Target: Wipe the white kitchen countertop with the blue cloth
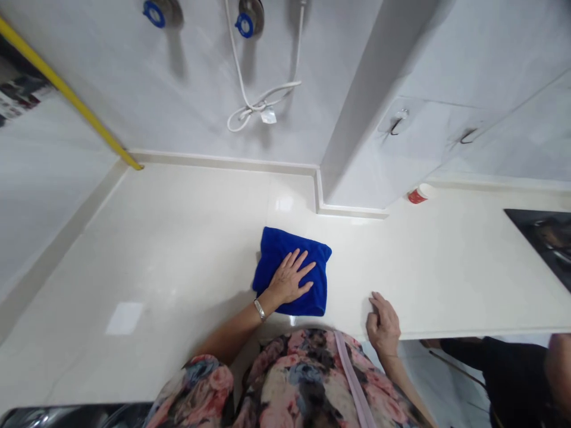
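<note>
A folded blue cloth (277, 245) lies on the pale, glossy countertop (187, 238), in front of the wall corner. My left hand (292, 279) rests flat on top of it, fingers spread and stretched out, pressing on the cloth without gripping it. The cloth's underside is hidden. To the right, my right hand (384, 324) leans on the counter's front edge, apart from the cloth. Its fingers are loosely curled together, and nothing shows in them.
A red and white paper cup (420, 193) is by the back wall, right of the pillar. A tied white cable (263, 107) hangs below blue-handled valves (245, 25). A yellow pipe (71, 98) meets the left corner. A dark cooktop (546, 238) is at right; another person (513, 374) is nearby.
</note>
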Demonstrator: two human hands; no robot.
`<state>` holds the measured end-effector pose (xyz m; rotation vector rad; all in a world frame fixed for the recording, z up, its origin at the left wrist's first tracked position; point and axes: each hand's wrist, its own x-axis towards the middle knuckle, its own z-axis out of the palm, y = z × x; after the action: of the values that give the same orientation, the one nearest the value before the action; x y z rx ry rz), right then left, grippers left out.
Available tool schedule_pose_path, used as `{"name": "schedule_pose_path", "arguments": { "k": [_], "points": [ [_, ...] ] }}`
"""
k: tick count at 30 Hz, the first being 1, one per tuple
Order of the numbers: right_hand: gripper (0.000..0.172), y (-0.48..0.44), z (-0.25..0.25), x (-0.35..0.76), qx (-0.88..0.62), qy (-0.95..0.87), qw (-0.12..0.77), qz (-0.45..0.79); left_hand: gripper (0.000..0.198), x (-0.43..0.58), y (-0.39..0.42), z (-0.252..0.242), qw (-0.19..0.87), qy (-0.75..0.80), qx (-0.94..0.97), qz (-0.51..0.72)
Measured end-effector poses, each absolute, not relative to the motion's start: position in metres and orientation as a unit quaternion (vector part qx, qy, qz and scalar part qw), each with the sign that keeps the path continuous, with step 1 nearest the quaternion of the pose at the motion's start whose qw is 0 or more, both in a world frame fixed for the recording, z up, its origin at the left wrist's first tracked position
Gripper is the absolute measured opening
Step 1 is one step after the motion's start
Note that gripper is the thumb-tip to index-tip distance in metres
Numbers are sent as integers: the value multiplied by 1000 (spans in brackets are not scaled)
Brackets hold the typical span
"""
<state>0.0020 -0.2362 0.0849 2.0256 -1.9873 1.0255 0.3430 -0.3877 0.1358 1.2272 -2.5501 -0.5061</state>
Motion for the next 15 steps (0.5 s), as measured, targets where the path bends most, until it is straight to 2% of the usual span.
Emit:
{"name": "schedule_pose_path", "arguments": {
  "k": [15],
  "points": [
    [39,-233,92,5,670,-665,47,328,64,321,-533,142,165,-807,546,-153]
  ]
}}
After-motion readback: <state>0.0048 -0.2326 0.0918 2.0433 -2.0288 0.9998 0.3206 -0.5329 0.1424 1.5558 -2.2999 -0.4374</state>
